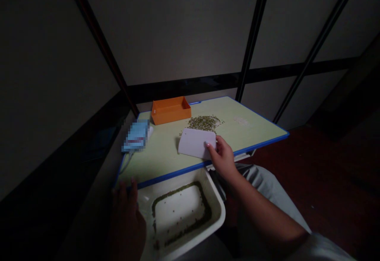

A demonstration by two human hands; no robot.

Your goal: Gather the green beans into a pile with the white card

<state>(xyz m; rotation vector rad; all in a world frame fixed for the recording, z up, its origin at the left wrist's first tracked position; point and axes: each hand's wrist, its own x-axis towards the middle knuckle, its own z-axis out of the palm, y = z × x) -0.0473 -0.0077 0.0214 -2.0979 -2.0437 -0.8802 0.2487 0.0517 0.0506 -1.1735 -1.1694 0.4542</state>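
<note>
My right hand (222, 156) pinches the right end of a white card (196, 143), thumb on its near face. The card leans over the light green tabletop (160, 144), just in front of a spread pile of small green beans (205, 122). Below the table's blue front edge sits a white plastic basin (219, 213), with more green beans lying mostly round the border of its floor. My left hand (129, 217), in deep shadow, grips the basin's left side, its fingertips close to the table edge. Part of that rim is hidden behind the hand.
An orange open box (172, 114) stands at the table's back left. At the left edge lies a blurred light blue object (135, 135) with a cable (127, 162). A small pale patch of grains (242, 121) is on the right. Cabinet panels (178, 27) rise behind.
</note>
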